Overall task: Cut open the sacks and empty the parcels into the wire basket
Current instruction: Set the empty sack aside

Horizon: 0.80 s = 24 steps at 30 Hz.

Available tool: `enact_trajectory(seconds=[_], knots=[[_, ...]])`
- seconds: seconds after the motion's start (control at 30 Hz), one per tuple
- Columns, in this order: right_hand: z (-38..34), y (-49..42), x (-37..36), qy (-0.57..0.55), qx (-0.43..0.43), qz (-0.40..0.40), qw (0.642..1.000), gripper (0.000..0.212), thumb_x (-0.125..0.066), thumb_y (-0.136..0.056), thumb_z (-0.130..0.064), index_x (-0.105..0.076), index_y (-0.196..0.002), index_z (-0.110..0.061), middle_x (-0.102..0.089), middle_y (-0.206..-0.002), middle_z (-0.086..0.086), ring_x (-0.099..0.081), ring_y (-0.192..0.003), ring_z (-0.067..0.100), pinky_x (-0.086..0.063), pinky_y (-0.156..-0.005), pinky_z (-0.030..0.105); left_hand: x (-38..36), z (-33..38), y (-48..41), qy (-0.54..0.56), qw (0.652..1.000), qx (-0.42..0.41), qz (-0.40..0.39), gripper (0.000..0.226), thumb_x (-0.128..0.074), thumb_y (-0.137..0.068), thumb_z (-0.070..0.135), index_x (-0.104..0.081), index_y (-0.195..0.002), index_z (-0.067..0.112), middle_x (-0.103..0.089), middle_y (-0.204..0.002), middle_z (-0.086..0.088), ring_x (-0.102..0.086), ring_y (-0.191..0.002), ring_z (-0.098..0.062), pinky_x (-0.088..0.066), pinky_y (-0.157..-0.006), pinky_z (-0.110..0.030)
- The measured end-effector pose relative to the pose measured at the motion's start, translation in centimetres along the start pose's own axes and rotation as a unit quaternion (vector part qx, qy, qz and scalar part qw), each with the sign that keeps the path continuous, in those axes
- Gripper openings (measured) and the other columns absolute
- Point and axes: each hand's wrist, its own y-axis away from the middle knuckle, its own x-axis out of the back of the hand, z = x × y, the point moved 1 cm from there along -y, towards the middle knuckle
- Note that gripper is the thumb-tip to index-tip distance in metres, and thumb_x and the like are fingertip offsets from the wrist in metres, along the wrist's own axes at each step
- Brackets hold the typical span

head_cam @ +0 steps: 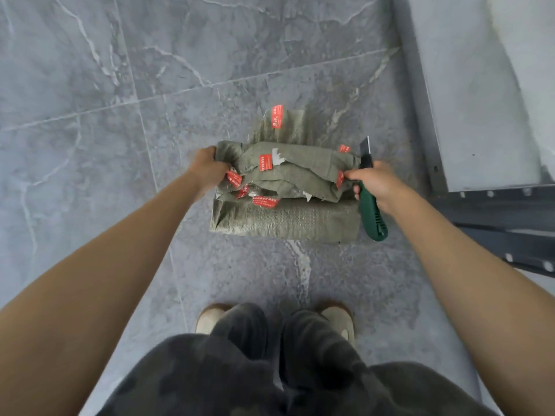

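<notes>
View from above. A folded stack of sacks (294, 166), olive-green woven plastic cloth with a coarse ribbed weave and frayed, torn edges, lies crosswise between the two hands, over the floor (120, 145). Whether its lowest layer touches the floor cannot be told. Small red rectangular labels (265, 162) are stuck to several folds. The left hand (208, 168) grips the stack's left end, fingers curled into the cloth. The right hand (380, 183) is closed round a knife (372, 211) with a green, ridged plastic handle, and its fingertips pinch the stack's right end. The flat metal blade (365, 147) points away from the person. The floor is grey, white-veined stone tile. A grey bolted metal frame (492, 205) stands at right. Pale shoes (210, 319) show below.
</notes>
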Motion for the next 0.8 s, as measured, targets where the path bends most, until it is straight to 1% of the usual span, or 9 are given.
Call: enact_trajectory(seconds=[0.13,0.27,0.33,0.43,0.5,0.57,0.67,0.7,0.8], knots=[[0.3,-1.0,-1.1,0.032,0.0,0.055,0.998,0.017,-0.065,-0.088,-0.012,-0.053,-0.077,-0.015,-0.053,-0.065,0.005,-0.045,-0.048,0.013,-0.041,-0.041,0.023,-1.3,-0.3,-1.1,-0.01,1.0,0.013,0.027,0.034,-0.046,-0.086,-0.007,-0.053,-0.119,0.0,-0.062,-0.106,-0.017,-0.061,-0.1,-0.032,-0.052,-0.077,-0.036],[-0.2,-1.6,-1.8,0.059,0.016,0.117,0.991,0.026,-0.069,-0.086,-0.022,-0.049,-0.07,-0.017,-0.051,-0.065,0.005,-0.045,-0.049,0.017,-0.041,-0.047,0.031,-1.4,-0.3,-1.7,-0.031,0.999,0.015,0.04,0.038,-0.048,-0.086,0.002,-0.046,-0.125,0.003,-0.058,-0.116,-0.017,-0.057,-0.106,-0.032,-0.051,-0.09,-0.046],[-0.4,-1.2,-1.6,0.063,0.009,0.116,0.991,0.024,-0.07,-0.086,-0.025,-0.051,-0.072,-0.017,-0.051,-0.066,0.004,-0.046,-0.049,0.017,-0.042,-0.047,0.031,-1.1,0.1,-1.5,-0.009,0.999,0.021,0.034,0.043,-0.049,-0.088,0.004,-0.041,-0.13,0.005,-0.055,-0.119,-0.016,-0.056,-0.107,-0.03,-0.051,-0.092,-0.045],[-1.2,0.5,-0.5,0.076,0.0,0.104,0.992,0.022,-0.07,-0.085,-0.031,-0.055,-0.086,-0.016,-0.053,-0.068,0.002,-0.049,-0.053,0.017,-0.043,-0.047,0.027,-0.1,0.8,-0.3,0.045,0.998,0.033,0.011,0.044,-0.053,-0.093,0.013,-0.038,-0.134,0.007,-0.054,-0.119,-0.012,-0.057,-0.103,-0.024,-0.051,-0.087,-0.035],[-2.0,2.3,0.4,0.08,-0.003,0.099,0.992,0.022,-0.068,-0.087,-0.031,-0.053,-0.087,-0.014,-0.051,-0.068,0.003,-0.05,-0.054,0.018,-0.043,-0.048,0.026,0.9,1.6,1.3,0.05,0.998,0.034,-0.001,0.045,-0.054,-0.095,0.028,-0.04,-0.133,0.008,-0.055,-0.117,-0.011,-0.057,-0.102,-0.022,-0.049,-0.086,-0.035],[-2.8,4.5,1.1,0.079,-0.009,0.099,0.992,0.02,-0.065,-0.089,-0.029,-0.053,-0.084,-0.014,-0.05,-0.067,0.003,-0.049,-0.054,0.018,-0.042,-0.046,0.025,2.0,2.5,3.0,0.05,0.998,0.032,0.0,0.044,-0.051,-0.096,0.035,-0.044,-0.13,0.008,-0.056,-0.116,-0.009,-0.054,-0.102,-0.021,-0.044,-0.085,-0.036],[-3.8,8.7,2.0,0.068,-0.022,0.1,0.992,0.019,-0.062,-0.091,-0.024,-0.054,-0.079,-0.013,-0.051,-0.069,0.003,-0.049,-0.054,0.019,-0.041,-0.045,0.025,3.7,4.4,6.8,0.079,0.996,0.038,0.014,0.036,-0.047,-0.097,0.029,-0.049,-0.124,0.005,-0.055,-0.11,-0.008,-0.051,-0.099,-0.02,-0.04,-0.083,-0.034],[-4.1,10.5,2.3,0.064,-0.027,0.094,0.993,0.017,-0.061,-0.092,-0.021,-0.053,-0.08,-0.011,-0.05,-0.067,0.004,-0.047,-0.051,0.018,-0.041,-0.044,0.024,4.3,5.1,8.4,0.085,0.995,0.045,0.018,0.036,-0.046,-0.098,0.026,-0.049,-0.126,0.004,-0.055,-0.108,-0.008,-0.051,-0.098,-0.02,-0.04,-0.081,-0.033],[-5.6,16.2,3.3,0.042,-0.047,0.074,0.995,0.012,-0.058,-0.091,-0.01,-0.054,-0.08,-0.009,-0.048,-0.061,0.004,-0.042,-0.047,0.016,-0.037,-0.036,0.017,6.3,7.4,13.8,0.078,0.995,0.057,0.021,0.035,-0.046,-0.098,0.019,-0.052,-0.128,0.002,-0.058,-0.105,-0.008,-0.054,-0.09,-0.018,-0.041,-0.068,-0.026]])
